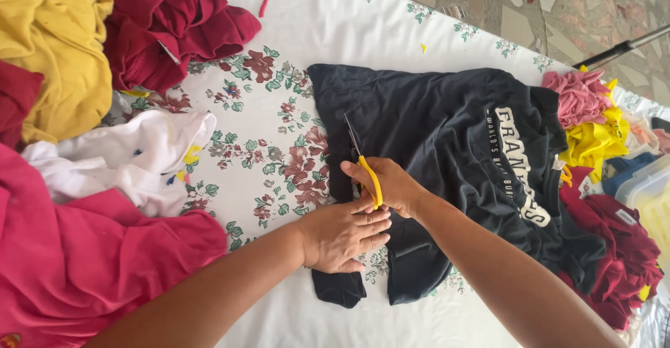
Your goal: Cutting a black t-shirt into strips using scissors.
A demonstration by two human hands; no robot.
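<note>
A dark navy T-shirt point(447, 131) with pale printed lettering lies flat on a floral white tablecloth point(279, 131). My right hand point(391, 184) grips yellow-handled scissors point(363, 159), blades open and pointing away from me along the shirt's left edge. A cut runs up from the hem, leaving a narrow navy strip point(338, 285) on the left. My left hand point(342, 235) lies flat, palm down, pressing that strip just below the scissors.
Piles of clothing ring the table: pink point(84, 257) and white point(132, 159) at the left, yellow point(56, 41) and maroon point(167, 27) at the far left. Pink, yellow and maroon scraps point(600, 131) and a plastic bin point(645, 187) sit at the right. A tiled floor lies beyond.
</note>
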